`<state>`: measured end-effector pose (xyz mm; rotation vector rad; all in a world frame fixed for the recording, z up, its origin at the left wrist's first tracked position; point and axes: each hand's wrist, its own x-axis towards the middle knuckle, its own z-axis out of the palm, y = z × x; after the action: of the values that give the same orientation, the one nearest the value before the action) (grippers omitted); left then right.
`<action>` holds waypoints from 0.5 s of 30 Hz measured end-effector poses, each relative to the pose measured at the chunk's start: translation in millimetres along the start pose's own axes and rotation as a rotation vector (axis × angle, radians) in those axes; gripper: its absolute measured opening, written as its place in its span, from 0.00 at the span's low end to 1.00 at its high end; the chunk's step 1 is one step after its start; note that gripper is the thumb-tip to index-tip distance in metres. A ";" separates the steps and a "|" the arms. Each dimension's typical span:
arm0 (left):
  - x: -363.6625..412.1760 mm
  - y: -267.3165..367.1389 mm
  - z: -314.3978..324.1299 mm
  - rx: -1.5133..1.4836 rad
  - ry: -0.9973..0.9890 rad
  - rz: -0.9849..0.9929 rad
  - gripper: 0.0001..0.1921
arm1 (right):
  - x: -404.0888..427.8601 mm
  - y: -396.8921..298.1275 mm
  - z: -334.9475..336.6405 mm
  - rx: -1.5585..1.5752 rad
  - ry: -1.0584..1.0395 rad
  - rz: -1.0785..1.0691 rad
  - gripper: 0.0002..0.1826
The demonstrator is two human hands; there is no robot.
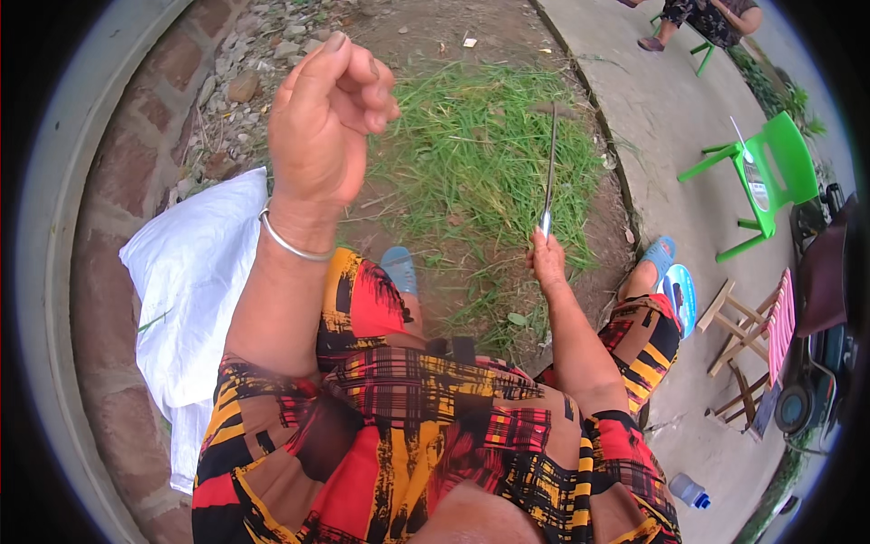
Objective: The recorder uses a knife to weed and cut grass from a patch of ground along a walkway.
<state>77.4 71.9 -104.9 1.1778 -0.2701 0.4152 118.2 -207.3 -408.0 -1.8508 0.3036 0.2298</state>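
Observation:
My left hand (323, 122) is raised high in front of me, its fingers loosely curled and nothing seen in them. A silver bangle (292, 241) circles that wrist. My right hand (547, 258) grips the handle of a hand hoe or hand rake (550, 163). The tool's thin metal shaft points away from me, and its rusty crosswise head rests on or just above a spread of cut green grass (469, 156). Which kind of head it is cannot be told clearly. The grass lies on bare soil beyond my feet.
At left, a white woven sack (197, 285) lies beside a stone wall (122, 265). Rubble (255, 61) lies beyond it. On the concrete at right are a green plastic chair (781, 163), a folding stool (754, 326), a round fan (681, 299) and a bottle (688, 489). A seated person (714, 20) is farther off.

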 end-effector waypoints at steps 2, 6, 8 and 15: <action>0.8 -1.1 1.0 0.000 0.004 0.001 0.15 | 1.1 46.8 -7.3 -0.148 -0.094 0.349 0.22; -0.7 -0.5 -6.1 0.001 0.010 -0.007 0.15 | -21.3 21.0 6.3 0.178 -0.090 0.548 0.21; 2.1 -4.7 -4.6 -0.092 -0.036 0.023 0.14 | -11.2 3.4 -1.0 0.198 -0.044 0.437 0.21; -1.3 -0.1 -6.9 -0.096 -0.034 0.032 0.14 | 2.1 -34.3 -6.4 0.172 0.096 -0.027 0.21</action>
<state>76.2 78.1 -108.0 1.0884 -0.3351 0.4069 131.3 -204.1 -375.7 -1.6974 0.3537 0.0937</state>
